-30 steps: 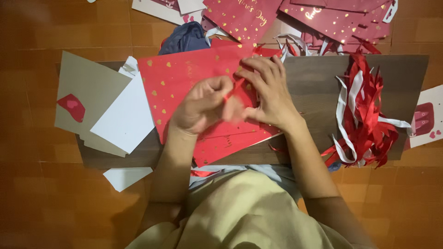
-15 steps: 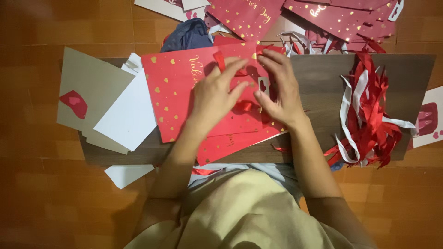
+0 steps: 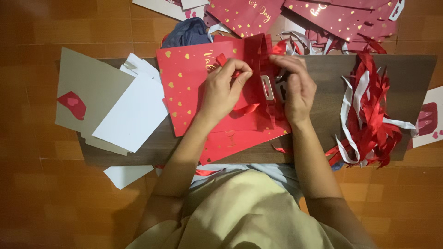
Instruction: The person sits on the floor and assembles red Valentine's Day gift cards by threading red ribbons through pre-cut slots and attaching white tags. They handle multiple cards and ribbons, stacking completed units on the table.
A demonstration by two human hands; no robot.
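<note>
A red paper gift bag (image 3: 189,87) with gold hearts lies flat on a dark wooden board (image 3: 406,78), its open top edge with a white handle slot facing right. My left hand (image 3: 226,87) pinches a red ribbon (image 3: 222,60) over the bag. My right hand (image 3: 295,87) is curled at the bag's top edge beside the slot, fingers on the ribbon end. More flat red bags lie under the first one.
Grey and white cards (image 3: 115,106) lie at the left of the board. A heap of red and white ribbons (image 3: 369,115) sits at the right. Dark red bags (image 3: 341,18) and a blue cloth (image 3: 189,32) lie beyond the board on the orange floor.
Both hands have moved up and to the right along the bag, from its middle to its top edge. The left hand now pinches a ribbon.
</note>
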